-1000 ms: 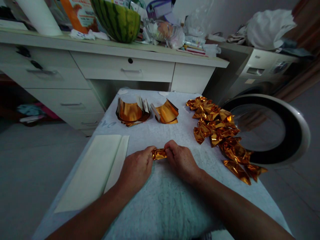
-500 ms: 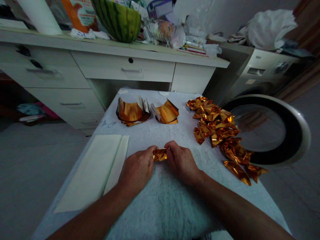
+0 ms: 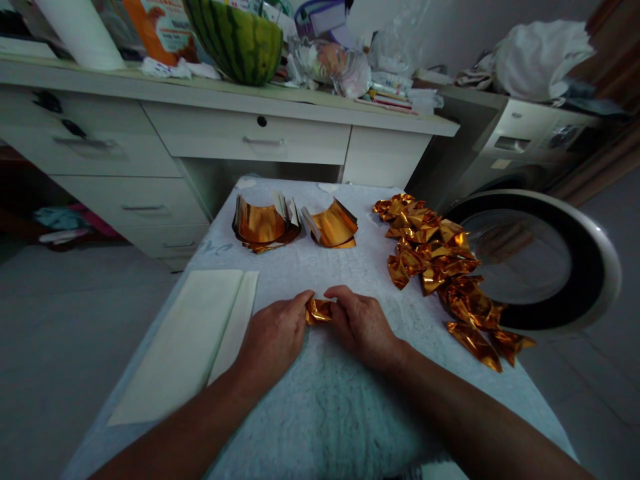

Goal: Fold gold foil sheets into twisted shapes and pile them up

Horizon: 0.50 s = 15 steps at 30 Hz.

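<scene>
Between my two hands, low over the middle of the cloth-covered table point(image 3: 320, 393), is a small shiny gold foil piece point(image 3: 319, 311). My left hand point(image 3: 277, 333) is closed on its left end. At the right end, my right hand point(image 3: 361, 327) has its fingers bent around the foil, the index finger raised a little above it. Two stacks of curled gold foil sheets lie beyond my hands, a larger stack point(image 3: 263, 223) and a smaller stack point(image 3: 334, 225). A pile of folded gold foil pieces point(image 3: 433, 257) spreads along the table's right side.
Folded pale paper point(image 3: 185, 340) lies left of my hands. Behind the table stands a white drawer desk point(image 3: 250, 137) carrying a cut watermelon point(image 3: 240, 43), a paper roll point(image 3: 83, 33) and plastic bags. The open washing machine door point(image 3: 595, 267) reaches close to the table's right edge.
My right hand has shifted slightly left, and its index finger has lifted off the foil's right end. The left hand keeps its hold. The stacks and the pile have not moved.
</scene>
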{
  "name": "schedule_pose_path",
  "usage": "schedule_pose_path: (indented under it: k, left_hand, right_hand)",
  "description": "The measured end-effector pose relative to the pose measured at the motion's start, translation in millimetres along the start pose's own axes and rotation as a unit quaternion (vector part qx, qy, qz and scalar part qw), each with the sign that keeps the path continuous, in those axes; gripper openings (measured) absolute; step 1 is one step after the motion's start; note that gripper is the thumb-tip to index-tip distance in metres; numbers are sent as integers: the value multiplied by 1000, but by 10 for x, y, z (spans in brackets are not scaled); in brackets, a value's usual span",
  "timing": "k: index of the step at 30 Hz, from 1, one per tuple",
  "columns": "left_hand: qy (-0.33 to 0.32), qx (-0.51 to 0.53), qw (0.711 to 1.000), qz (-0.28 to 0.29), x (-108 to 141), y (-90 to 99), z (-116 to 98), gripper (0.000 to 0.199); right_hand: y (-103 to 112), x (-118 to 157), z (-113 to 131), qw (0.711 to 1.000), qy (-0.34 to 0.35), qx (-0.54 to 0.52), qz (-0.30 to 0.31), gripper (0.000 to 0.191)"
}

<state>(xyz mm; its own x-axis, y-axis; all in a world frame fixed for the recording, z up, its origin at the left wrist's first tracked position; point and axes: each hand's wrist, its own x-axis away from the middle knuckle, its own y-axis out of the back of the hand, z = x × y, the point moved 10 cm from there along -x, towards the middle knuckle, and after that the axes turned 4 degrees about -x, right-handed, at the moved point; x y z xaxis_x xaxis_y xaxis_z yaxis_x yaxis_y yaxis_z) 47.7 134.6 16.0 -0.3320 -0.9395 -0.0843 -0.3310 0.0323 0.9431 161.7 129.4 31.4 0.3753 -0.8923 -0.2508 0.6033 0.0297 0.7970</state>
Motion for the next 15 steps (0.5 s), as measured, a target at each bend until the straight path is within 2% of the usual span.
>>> schedule_pose_path:
  k: [4, 8, 12, 15]
  left_hand:
    - [8, 32, 999, -21, 3, 35, 32, 43]
    - [1, 92, 995, -40, 14, 131, 9, 41]
    - [11, 171, 985, -20, 8, 143, -2, 39]
    - [16, 183, 983, -15, -1, 113, 7, 40]
  right_hand:
    - [75, -6, -50, 999, -27, -34, -30, 17]
    - [98, -14, -49, 995, -21, -83, -41, 11]
    - [136, -23, -54, 992, -21, -109, -56, 11]
    - [141, -22, -60, 992, -31, -112, -56, 12]
